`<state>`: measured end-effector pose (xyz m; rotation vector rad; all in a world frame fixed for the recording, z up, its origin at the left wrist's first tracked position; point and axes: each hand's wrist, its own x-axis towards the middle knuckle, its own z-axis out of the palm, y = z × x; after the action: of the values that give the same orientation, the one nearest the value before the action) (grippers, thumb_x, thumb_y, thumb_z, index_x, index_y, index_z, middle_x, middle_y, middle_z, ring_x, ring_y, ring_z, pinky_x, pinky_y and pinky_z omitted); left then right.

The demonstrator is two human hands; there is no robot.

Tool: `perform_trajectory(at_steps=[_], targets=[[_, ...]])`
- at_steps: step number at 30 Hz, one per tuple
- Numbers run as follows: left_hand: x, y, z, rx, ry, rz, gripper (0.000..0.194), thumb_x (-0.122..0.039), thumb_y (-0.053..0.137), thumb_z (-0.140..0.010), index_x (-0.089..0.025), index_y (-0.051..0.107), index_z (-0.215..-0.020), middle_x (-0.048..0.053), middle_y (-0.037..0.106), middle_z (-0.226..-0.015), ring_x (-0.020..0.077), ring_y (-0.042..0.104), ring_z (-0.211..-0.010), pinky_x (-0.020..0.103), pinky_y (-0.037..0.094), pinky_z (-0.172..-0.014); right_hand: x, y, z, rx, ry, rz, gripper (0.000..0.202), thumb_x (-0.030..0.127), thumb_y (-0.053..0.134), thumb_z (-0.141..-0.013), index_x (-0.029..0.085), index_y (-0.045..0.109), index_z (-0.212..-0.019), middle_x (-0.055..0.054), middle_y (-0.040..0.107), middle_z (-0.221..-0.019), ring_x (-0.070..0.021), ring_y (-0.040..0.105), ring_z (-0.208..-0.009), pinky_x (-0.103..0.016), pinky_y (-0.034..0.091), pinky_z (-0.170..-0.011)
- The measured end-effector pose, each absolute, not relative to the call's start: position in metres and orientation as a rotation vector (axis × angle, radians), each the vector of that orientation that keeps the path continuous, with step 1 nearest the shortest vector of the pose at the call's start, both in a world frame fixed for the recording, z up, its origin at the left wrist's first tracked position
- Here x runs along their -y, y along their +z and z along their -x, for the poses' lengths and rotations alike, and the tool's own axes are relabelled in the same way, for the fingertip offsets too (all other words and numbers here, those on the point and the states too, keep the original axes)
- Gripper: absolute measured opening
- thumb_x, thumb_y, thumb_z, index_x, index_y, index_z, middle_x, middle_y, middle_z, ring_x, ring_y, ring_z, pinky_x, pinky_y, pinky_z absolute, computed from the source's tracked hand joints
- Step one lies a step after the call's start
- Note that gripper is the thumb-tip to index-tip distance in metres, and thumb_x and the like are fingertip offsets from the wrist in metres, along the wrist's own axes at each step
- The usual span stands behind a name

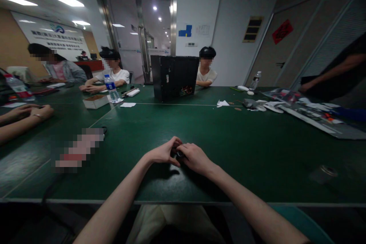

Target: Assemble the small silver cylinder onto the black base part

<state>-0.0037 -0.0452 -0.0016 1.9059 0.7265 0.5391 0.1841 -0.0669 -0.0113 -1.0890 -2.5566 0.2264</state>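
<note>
My two hands meet above the green table, near the middle of its front side. Between them is a small dark object with a round, shiny end; its kind is too small and shaded to tell. The fingers of my right hand are bent over it from the right. On the other side, my left hand curves its thumb and fingers round the same object. Fingers hide most of it. A dark shadow lies on the tabletop under the hands.
A black case stands at the far side, with people seated behind. An open box and a water bottle are at left. A blurred cylinder stands at right. Clutter on a board lies farther back. Another person's hands rest at left.
</note>
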Motion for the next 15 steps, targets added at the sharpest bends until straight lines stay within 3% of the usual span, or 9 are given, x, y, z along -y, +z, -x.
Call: perform_trajectory(at_steps=[7,11,15], targets=[[0.043,-0.006,0.005,-0.817,0.516,-1.900,0.078,-0.028,0.086,-0.053,-0.021,0.041,-0.117,0.013,0.049,-0.122,0.0274,0.048,-0.115,0.044,0.041,-0.094,0.056,0.014,-0.289,2.282,0.250,1.383,0.023,0.028,0.058,-0.081,0.022,0.058,-0.103,-0.005,0.064,-0.100,-0.0197,0.060,-0.090,-0.030,0.045,-0.079],[0.043,-0.007,0.006,-0.830,0.507,-1.904,0.078,-0.030,0.085,-0.054,-0.021,0.040,-0.118,0.013,0.049,-0.122,0.0269,0.049,-0.115,0.043,0.042,-0.093,0.036,0.004,-0.415,1.897,-0.003,2.002,0.031,0.030,0.059,-0.078,0.018,0.056,-0.107,-0.011,0.064,-0.099,-0.0258,0.062,-0.088,-0.034,0.047,-0.075],[0.043,-0.007,0.006,-0.832,0.504,-1.908,0.078,-0.031,0.085,-0.055,-0.020,0.040,-0.118,0.013,0.050,-0.120,0.0259,0.050,-0.113,0.042,0.043,-0.092,0.032,-0.022,-0.507,1.436,-0.082,2.448,0.028,0.030,0.057,-0.078,0.015,0.059,-0.101,-0.019,0.065,-0.087,-0.0301,0.064,-0.078,-0.035,0.046,-0.059]])
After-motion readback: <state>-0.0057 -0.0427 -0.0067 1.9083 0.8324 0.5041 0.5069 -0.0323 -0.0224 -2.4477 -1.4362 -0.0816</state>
